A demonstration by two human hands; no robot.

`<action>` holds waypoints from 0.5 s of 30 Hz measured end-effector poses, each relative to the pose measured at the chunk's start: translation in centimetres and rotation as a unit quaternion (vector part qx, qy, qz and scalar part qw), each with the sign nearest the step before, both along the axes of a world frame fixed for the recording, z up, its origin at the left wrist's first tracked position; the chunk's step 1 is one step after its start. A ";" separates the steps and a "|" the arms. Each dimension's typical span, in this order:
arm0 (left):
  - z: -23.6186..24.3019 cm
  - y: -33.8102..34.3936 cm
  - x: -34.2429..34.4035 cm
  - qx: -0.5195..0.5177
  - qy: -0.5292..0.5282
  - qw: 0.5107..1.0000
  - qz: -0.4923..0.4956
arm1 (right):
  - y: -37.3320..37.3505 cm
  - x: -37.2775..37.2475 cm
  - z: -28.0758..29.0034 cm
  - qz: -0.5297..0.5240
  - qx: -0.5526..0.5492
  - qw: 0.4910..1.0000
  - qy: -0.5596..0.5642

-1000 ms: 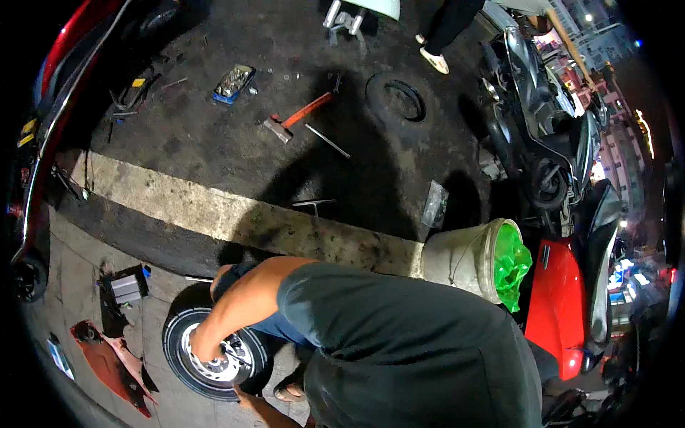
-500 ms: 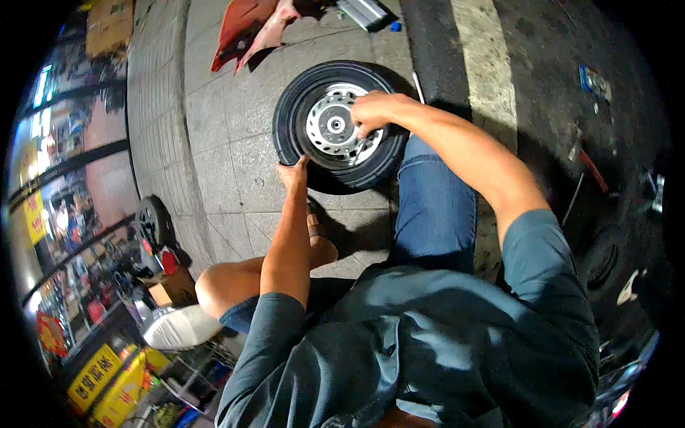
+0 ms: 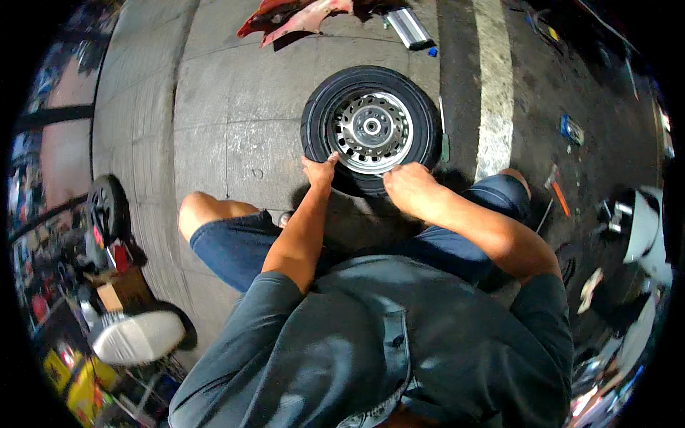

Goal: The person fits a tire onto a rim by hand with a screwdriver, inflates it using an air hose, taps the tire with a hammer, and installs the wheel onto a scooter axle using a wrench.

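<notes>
Tyre (image 3: 317, 118) lay flat on paving, upper centre of frame, around rim (image 3: 372, 127). Hands apart: left hand (image 3: 319, 170) clasped its lower-left edge; right hand (image 3: 410, 187) had shifted off rim to lower edge, grip unclear. Work apparently moved outward.

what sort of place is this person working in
Probably a roadside vehicle-repair spot: there's a loose tyred wheel, an orange-handled hammer on the dark ground, and a white painted line like a road marking.
</notes>
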State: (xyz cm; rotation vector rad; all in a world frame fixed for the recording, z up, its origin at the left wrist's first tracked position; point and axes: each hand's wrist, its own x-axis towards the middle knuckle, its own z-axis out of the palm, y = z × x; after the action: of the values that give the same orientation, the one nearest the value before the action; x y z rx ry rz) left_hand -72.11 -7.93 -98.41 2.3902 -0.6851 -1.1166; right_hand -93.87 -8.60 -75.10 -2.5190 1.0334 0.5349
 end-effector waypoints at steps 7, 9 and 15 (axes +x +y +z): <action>-1.5 -1.2 3.2 0.084 0.175 0.980 0.047 | 4.3 -0.9 1.2 -0.218 0.077 0.972 0.054; -7.5 -0.1 4.4 0.121 0.239 0.961 0.065 | 4.6 -0.7 1.6 -0.201 0.054 0.977 0.049; 0.8 -2.4 2.0 0.210 0.350 0.910 0.069 | 4.4 -2.0 0.7 -0.272 0.109 0.937 0.191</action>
State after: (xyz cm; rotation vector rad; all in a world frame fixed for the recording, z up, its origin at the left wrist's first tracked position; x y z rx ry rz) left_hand -70.08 -10.30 -97.59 2.0453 -0.0237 -2.0513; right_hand -95.90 -4.15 -74.39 -1.8535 1.6349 0.9205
